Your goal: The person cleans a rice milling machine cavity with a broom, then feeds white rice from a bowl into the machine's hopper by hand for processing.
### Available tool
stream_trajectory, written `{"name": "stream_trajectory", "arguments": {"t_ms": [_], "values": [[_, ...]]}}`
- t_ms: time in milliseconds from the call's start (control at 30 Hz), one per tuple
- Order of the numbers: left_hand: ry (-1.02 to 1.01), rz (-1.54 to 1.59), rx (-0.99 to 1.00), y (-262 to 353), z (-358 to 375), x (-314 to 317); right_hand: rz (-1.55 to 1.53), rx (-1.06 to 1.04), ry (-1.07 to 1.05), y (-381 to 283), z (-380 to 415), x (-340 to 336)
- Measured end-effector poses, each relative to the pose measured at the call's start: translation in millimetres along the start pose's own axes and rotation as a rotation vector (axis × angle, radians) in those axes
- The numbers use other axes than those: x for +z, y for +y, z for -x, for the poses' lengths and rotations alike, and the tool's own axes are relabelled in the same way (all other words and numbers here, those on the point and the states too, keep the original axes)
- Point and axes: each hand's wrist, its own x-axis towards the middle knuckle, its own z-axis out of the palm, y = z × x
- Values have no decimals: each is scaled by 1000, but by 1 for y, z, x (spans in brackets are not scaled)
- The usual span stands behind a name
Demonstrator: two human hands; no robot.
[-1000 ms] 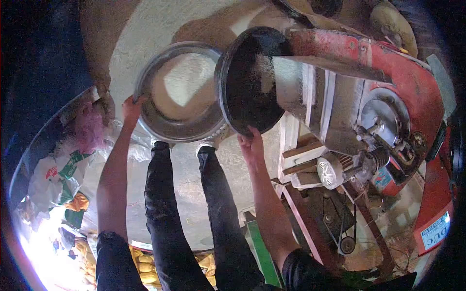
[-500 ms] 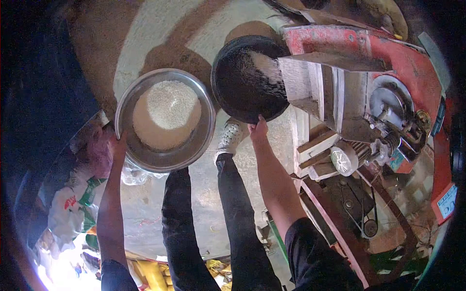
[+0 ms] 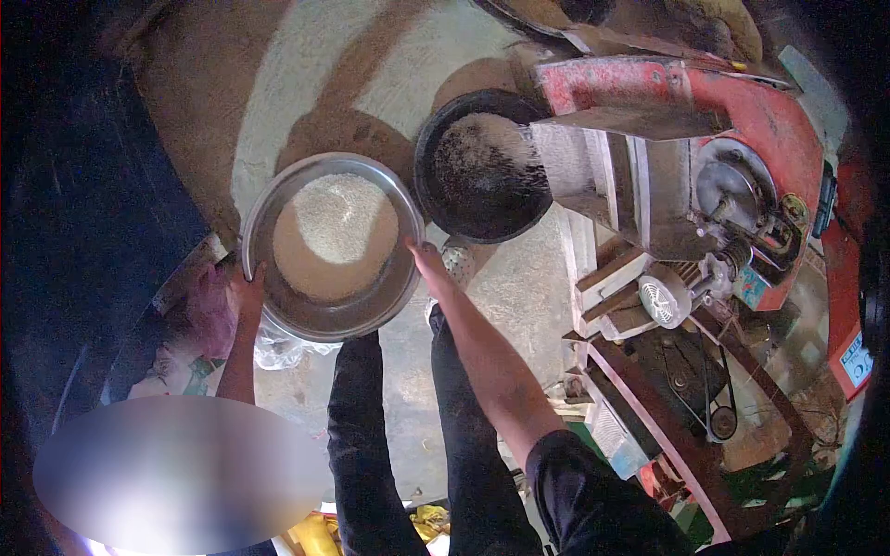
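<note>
A wide metal bowl (image 3: 278, 306) holds a heap of pale grain (image 3: 336, 222). My left hand (image 3: 247, 285) grips its left rim, and my right hand (image 3: 425, 263) is closed on its right rim. Just right of the bowl, a black round basin (image 3: 496, 224) stands under the metal chute (image 3: 567, 159) of a red machine (image 3: 760, 102). Grain streams off the chute into the basin, where some grain (image 3: 482, 139) lies. Neither hand touches the basin.
A motor with a round vented cover (image 3: 663, 298) sits below the chute, beside a belt drive (image 3: 721, 419) on a reddish frame. A clear plastic bag (image 3: 283, 350) lies under the bowl's near edge. My shoe (image 3: 457, 264) is on the floor between bowl and basin.
My right hand has let go of the black basin and taken hold of the metal bowl's right rim. More grain shows in the basin.
</note>
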Motion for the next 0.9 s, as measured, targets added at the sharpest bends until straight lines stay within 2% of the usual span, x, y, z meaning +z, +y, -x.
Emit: {"name": "stream_trajectory", "arguments": {"t_ms": [33, 67, 167, 200, 233, 300, 367, 433, 500, 567, 633, 700, 767, 833, 900], "values": [[3, -1, 1, 1, 0, -2, 59, -28, 102, -5, 7, 8], [-11, 17, 27, 1, 0, -4, -43, -56, 113, -4, 7, 11], [-3, 98, 46, 9, 4, -18, -53, -73, 143, 40, -31, 16], [21, 169, 34, 10, 8, -21, -141, 26, 37, 2, 8, -4], [21, 171, 36, 6, 12, -21, -141, 25, 39, -5, 22, -14], [124, 86, 116, -9, 22, -27, 4, -121, -93, -16, 44, -30], [64, 237, 3, -5, 48, -51, 76, -221, -113, -20, 65, -47], [183, 324, 84, -3, 76, -72, 138, -269, -167, -26, 94, -62], [61, 205, -139, 17, 109, -115, 198, -294, -157, -54, 148, -92], [281, 335, 128, 5, 140, -131, 340, -382, -103, -54, 180, -117], [309, 567, 106, 55, 182, -193, 201, -534, 18, -40, 207, -135], [98, 507, -77, 30, 212, -210, 75, -482, -7, -55, 256, -167], [264, 721, 43, 32, 247, -223, 208, -400, 6, -83, 315, -211], [314, 720, 150, 90, 291, -292, -25, -443, 19, -105, 373, -245], [310, 651, 101, 91, 312, -315, -119, -533, 76, -112, 412, -273]]}}
